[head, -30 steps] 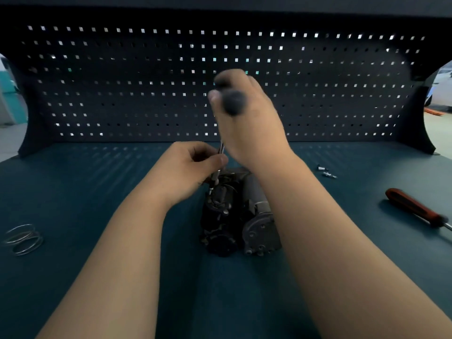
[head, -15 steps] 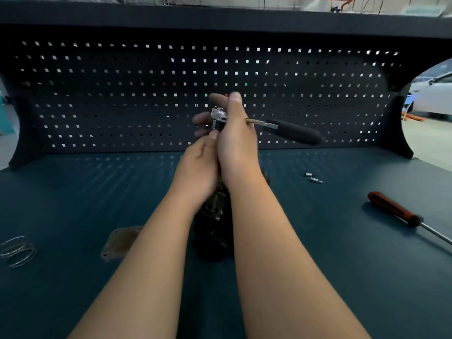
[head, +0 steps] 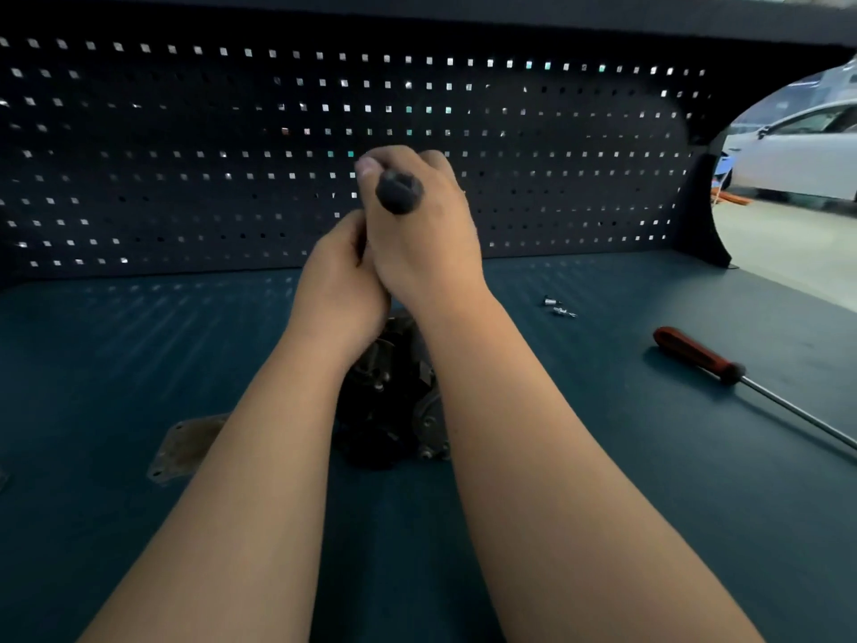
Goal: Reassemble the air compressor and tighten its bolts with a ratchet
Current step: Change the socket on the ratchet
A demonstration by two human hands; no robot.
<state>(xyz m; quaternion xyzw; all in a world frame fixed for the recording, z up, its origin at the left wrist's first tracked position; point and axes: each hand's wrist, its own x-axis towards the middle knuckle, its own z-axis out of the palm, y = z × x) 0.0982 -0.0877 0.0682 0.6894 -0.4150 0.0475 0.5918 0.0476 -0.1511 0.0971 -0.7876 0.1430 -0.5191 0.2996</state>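
A flat, dull metal cover plate (head: 185, 445) with corner holes lies on the teal bench mat (head: 603, 503), left of the forearms. The left hand (head: 338, 290) is curled against the right hand; what it grips is hidden. The right hand (head: 422, 243) is wrapped round the ratchet (head: 399, 192), whose round black butt end faces the camera; half a second ago the handle pointed right. Below both wrists the dark cast air compressor (head: 389, 401) sits on the mat, at mid-bench. Further right lie two small shiny bolts (head: 559, 307), then a screwdriver (head: 695, 355) with a red-brown handle and a thin steel shaft. A perforated dark pegboard (head: 185, 155) stands behind.
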